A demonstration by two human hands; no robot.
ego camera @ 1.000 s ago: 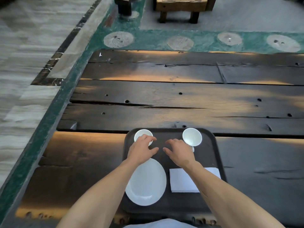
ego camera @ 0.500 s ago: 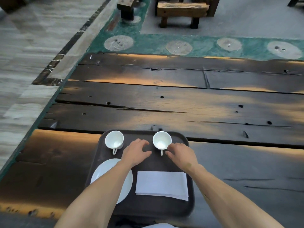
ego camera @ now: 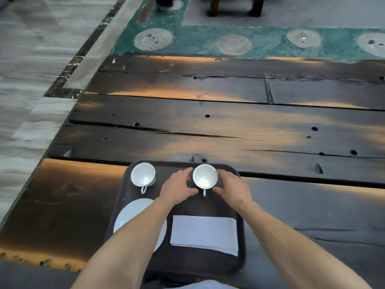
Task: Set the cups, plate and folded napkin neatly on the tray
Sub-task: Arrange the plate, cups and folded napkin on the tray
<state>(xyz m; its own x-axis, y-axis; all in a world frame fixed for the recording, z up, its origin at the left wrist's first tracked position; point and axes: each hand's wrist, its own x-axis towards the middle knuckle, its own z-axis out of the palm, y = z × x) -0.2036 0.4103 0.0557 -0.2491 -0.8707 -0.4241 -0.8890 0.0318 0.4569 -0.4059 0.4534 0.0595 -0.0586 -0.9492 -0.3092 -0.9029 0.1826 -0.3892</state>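
On the table (ego camera: 208, 132), the tray (ego camera: 241, 255) holds everything. One cup (ego camera: 205, 176) sits between left hand (ego camera: 177, 188) and right hand (ego camera: 234, 189); another cup (ego camera: 143, 175) lies left, plate (ego camera: 129, 215) and napkin (ego camera: 205, 233) nearer the body.

The table (ego camera: 229, 130) is made of dark, old wooden planks with long cracks, small round holes and gaps between the boards. Warm orange light falls in patches on several planks. Its left edge runs diagonally, and the near left corner looks worn and chipped along the front edge. Only one thing lies directly on the wood: a dark rectangular tray (ego camera: 183, 265) with rounded corners. It sits at the near edge of the table, closer to the left edge than to the right. Its far side reaches the gap between two planks. The tray lies flat and almost straight with the boards.
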